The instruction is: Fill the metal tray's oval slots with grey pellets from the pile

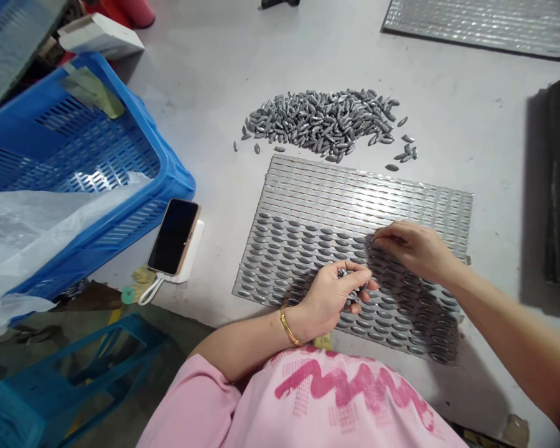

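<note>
Grey oval pellets [324, 121], in left hand [329, 298], right hand [415, 249] on metal sheet [368, 193] (half-filled)

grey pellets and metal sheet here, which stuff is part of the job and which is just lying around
Part of the work:
left hand holding a bunch of grey oval pieces, more in a loose pile and in the sheet's dimples
right hand over the dimpled metal sheet

Lying about:
phone on a white pad
blue plastic crate
plastic bag
second metal sheet
</note>
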### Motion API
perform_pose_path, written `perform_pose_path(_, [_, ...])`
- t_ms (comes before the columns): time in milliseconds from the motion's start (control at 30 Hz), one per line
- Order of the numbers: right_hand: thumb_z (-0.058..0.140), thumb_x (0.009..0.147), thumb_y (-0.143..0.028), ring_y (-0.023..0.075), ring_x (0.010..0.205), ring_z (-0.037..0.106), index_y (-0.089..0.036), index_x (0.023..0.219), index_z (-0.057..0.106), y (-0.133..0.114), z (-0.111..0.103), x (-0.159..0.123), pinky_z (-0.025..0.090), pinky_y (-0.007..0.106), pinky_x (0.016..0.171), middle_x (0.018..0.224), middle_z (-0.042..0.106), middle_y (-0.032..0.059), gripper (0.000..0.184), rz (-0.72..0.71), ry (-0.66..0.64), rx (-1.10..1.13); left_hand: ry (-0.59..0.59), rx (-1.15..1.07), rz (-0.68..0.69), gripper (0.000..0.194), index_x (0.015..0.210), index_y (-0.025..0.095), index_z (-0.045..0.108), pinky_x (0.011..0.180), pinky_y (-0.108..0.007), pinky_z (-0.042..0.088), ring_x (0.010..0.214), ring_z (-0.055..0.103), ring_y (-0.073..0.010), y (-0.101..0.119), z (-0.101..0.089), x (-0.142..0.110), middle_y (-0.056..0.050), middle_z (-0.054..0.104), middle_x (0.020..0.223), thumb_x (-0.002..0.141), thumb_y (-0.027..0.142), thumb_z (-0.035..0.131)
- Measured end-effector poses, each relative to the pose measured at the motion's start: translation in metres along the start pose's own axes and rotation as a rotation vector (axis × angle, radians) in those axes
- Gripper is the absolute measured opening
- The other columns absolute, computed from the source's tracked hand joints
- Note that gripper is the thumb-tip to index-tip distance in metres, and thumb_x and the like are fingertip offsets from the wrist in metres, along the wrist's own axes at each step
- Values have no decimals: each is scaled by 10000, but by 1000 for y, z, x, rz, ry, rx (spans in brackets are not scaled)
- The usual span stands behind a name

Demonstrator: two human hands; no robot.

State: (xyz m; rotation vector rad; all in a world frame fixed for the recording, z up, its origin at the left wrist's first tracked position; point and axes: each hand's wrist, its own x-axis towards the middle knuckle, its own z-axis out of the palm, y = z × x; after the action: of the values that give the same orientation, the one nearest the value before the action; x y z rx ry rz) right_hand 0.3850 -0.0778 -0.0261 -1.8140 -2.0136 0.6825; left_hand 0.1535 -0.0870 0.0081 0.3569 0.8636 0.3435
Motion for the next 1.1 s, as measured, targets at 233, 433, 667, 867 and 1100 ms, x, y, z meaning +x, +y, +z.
perform_pose_path(233, [554, 909, -411, 215, 745, 644, -245, 834, 690, 0, 0, 3, 482, 337, 649, 805, 722, 38, 228, 7, -35, -4, 20, -6, -21, 337, 888, 172, 578, 454, -194, 313, 632, 545, -95, 0, 3, 0, -41, 664, 819, 729, 387, 784])
perform_pose_path(433, [526, 930, -401, 222, 770, 641, -253, 830, 692, 2, 1, 5, 477, 343, 675, 804, 726, 43, 244, -59, -16, -103, 7, -1, -19, 357, 871, 178, 572, 447, -192, 308, 633, 539, -96, -2, 6, 0, -36, 655, 805, 713, 409, 793])
perform_pose_path(667, [524, 933, -377, 236, 779, 617, -250, 833, 685, 1, 3, 2, 486, 372, 708, 798, 722, 49, 228, -70, 22, -115, 23, 0, 5, 331, 854, 176, 570, 439, -189, 305, 633, 534, -95, 0, 3, -3, -40, 657, 806, 721, 394, 780])
perform_pose_path(867, [573, 899, -410, 228, 728, 644, -256, 847, 688, 3, 1, 0, 496, 360, 631, 801, 726, 39, 200, 56, 15, 40, 30, -10, -8, 310, 846, 173, 576, 448, -191, 300, 631, 532, -92, 1, 1, -3, -34, 651, 805, 720, 376, 773])
perform_pose_path(1100, [582, 887, -415, 232, 748, 638, -249, 855, 710, 1, 2, 1, 490, 358, 648, 780, 714, 48, 212, 80, -17, 29, 35, -9, -12, 296, 848, 173, 578, 456, -192, 301, 642, 528, -93, 0, 1, -1, -34, 651, 811, 734, 371, 766])
